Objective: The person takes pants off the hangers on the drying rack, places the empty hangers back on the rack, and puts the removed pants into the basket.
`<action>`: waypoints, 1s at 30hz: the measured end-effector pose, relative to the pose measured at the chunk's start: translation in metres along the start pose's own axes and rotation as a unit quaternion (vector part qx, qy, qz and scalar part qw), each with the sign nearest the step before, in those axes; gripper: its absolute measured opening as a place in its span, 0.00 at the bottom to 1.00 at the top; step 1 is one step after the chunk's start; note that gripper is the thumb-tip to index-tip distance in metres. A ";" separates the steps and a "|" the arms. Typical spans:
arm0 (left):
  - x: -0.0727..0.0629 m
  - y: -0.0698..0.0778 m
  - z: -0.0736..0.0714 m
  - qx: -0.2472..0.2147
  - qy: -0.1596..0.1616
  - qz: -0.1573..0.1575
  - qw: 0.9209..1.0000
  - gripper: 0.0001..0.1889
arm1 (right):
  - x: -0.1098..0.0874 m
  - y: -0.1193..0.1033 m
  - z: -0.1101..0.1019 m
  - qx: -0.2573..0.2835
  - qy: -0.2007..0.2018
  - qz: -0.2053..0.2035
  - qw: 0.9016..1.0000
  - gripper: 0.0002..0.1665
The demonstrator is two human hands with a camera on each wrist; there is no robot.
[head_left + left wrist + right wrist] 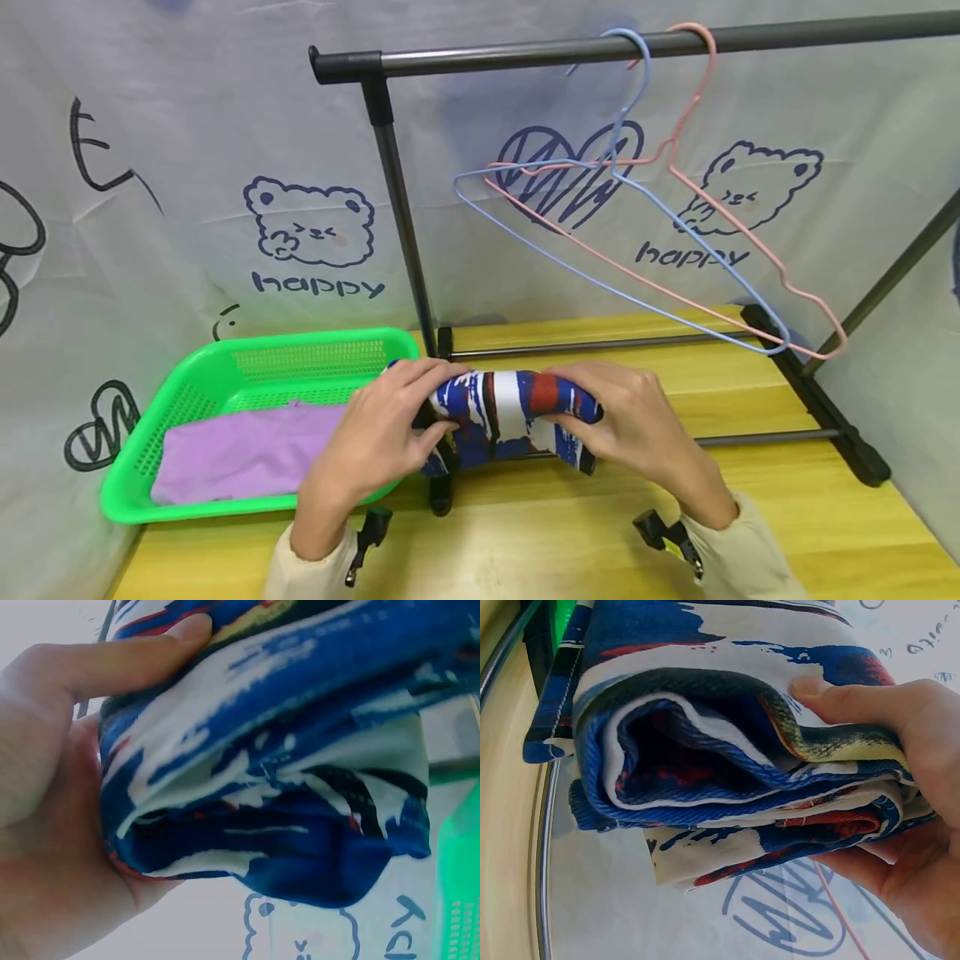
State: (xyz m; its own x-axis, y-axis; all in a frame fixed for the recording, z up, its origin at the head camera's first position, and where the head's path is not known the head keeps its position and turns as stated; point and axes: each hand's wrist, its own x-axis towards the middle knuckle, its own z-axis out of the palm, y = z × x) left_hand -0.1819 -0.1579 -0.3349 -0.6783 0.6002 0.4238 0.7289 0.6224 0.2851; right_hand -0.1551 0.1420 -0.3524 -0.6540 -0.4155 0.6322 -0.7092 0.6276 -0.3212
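A folded cloth garment [504,408] printed in blue, white, red and black is held up in front of the person, over the table. My left hand [378,421] grips its left end, thumb on the near side and fingers over the top. At the other end, my right hand [626,412] holds it the same way. In the left wrist view, the thumb presses on the layered cloth [225,742], whose loose edge droops. The right wrist view shows the rolled folds of the cloth [705,765] end-on, pinched between thumb and fingers.
A green basket [123,483] with a folded purple cloth [240,454] stands at the left. Behind, a dark metal rack [480,58] carries a blue hanger [555,260] and a pink hanger [750,237]. Its base bars lie on the yellow wooden table [540,533].
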 end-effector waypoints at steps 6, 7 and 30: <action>-0.003 -0.005 -0.007 0.022 0.001 0.028 0.999 0.35 | 0.007 -0.004 0.001 -0.002 -0.009 -0.014 1.000 0.31; -0.004 -0.006 -0.009 0.024 0.001 0.027 0.999 0.35 | 0.009 -0.005 0.001 -0.004 -0.014 -0.017 1.000 0.31; -0.033 -0.037 -0.081 0.014 0.052 0.075 0.996 0.37 | 0.077 -0.059 0.000 -0.028 -0.138 -0.039 0.989 0.32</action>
State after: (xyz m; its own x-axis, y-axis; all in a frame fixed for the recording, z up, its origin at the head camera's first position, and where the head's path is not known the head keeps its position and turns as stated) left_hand -0.1788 -0.2412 -0.2892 -0.5483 0.6330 0.5465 0.8170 0.5448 0.1887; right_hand -0.1640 0.0732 -0.2845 -0.6500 -0.6237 0.4341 -0.7501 0.6183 -0.2348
